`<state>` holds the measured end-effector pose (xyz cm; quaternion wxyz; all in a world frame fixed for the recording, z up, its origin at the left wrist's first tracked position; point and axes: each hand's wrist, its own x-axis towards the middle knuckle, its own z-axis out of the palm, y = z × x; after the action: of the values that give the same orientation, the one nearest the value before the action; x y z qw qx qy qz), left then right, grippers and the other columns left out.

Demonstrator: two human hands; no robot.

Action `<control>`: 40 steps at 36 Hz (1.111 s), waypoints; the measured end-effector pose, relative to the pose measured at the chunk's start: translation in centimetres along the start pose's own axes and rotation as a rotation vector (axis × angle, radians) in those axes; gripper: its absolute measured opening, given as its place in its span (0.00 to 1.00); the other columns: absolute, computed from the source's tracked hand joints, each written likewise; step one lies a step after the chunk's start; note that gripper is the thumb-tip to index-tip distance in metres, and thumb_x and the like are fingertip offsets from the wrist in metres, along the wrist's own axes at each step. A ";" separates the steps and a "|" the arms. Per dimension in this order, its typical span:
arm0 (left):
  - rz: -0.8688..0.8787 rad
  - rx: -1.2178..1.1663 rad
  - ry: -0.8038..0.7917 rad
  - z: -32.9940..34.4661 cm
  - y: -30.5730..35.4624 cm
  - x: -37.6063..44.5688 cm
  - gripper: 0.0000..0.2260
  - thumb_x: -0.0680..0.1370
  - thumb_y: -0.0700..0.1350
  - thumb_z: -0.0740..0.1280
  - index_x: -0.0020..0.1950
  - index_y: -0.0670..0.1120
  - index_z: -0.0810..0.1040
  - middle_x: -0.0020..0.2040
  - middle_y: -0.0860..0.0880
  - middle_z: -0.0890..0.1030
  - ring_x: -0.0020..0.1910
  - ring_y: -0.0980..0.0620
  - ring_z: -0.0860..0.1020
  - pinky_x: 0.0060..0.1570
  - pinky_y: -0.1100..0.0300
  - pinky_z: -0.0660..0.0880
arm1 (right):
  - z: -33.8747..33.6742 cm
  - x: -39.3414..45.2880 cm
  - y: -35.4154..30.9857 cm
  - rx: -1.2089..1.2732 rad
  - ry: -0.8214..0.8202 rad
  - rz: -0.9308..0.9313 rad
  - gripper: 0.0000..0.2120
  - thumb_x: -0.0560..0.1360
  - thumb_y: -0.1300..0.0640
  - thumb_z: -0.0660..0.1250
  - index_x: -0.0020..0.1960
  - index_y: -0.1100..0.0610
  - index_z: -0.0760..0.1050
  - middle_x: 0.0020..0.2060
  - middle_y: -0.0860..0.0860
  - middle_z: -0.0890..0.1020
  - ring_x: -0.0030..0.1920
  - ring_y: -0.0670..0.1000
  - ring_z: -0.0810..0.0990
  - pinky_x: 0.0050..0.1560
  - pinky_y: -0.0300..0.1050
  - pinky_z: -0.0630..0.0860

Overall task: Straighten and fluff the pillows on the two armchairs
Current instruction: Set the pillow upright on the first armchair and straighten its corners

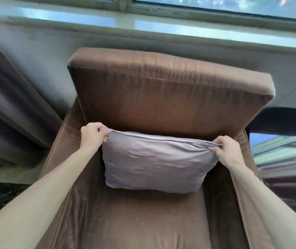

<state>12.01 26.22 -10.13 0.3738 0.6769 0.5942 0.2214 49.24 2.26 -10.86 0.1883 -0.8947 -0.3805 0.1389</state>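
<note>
your left hand (92,134) and right hand (229,151) pinch the top corners of the pillow (157,162), which leans on the chair (170,97) back. it looks soft, light and slippery, so hold the corners tight.

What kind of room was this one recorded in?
Probably a living room or hotel lounge: a brown armchair with a grey pillow stands below a wide window, dark curtain beside it.

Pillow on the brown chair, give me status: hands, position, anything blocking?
Left hand and right hand each pinch a top corner of the grey pillow. Pillow upright on the armchair seat, against the backrest. Nothing in the way.
</note>
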 end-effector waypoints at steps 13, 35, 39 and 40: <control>0.031 -0.151 -0.015 1.2 -2.2 -0.5 0.04 0.78 0.37 0.70 0.47 0.44 0.84 0.36 0.43 0.83 0.27 0.59 0.78 0.34 0.74 0.74 | 1.9 -1.8 0.0 -0.090 -0.010 0.153 0.08 0.78 0.48 0.67 0.56 0.47 0.76 0.53 0.49 0.73 0.57 0.59 0.78 0.52 0.56 0.74; -0.750 -0.775 -0.240 9.9 -21.2 -6.3 0.28 0.84 0.62 0.49 0.75 0.47 0.69 0.59 0.36 0.82 0.24 0.53 0.78 0.24 0.64 0.68 | 13.9 -5.3 -27.2 0.071 -0.338 -0.385 0.31 0.78 0.43 0.67 0.76 0.52 0.66 0.72 0.47 0.74 0.71 0.49 0.72 0.67 0.52 0.74; -0.823 -0.886 -0.270 11.5 -22.4 -5.5 0.30 0.84 0.61 0.49 0.76 0.41 0.67 0.70 0.36 0.75 0.59 0.38 0.80 0.57 0.52 0.74 | 15.8 -4.3 -28.6 -0.059 -0.248 -0.365 0.17 0.78 0.46 0.65 0.64 0.51 0.76 0.57 0.51 0.81 0.60 0.56 0.79 0.58 0.54 0.76; -0.830 -0.872 -0.279 11.7 -22.6 -5.4 0.31 0.84 0.60 0.48 0.76 0.40 0.67 0.71 0.36 0.74 0.65 0.37 0.77 0.61 0.51 0.72 | 16.0 -4.1 -28.7 -0.041 -0.215 -0.357 0.13 0.78 0.48 0.66 0.60 0.50 0.79 0.52 0.50 0.81 0.56 0.56 0.80 0.54 0.54 0.77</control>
<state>5.23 18.43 -34.02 0.7452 0.1967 0.6083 0.1894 22.13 21.29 -11.92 0.1499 -0.7966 -0.5538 0.1904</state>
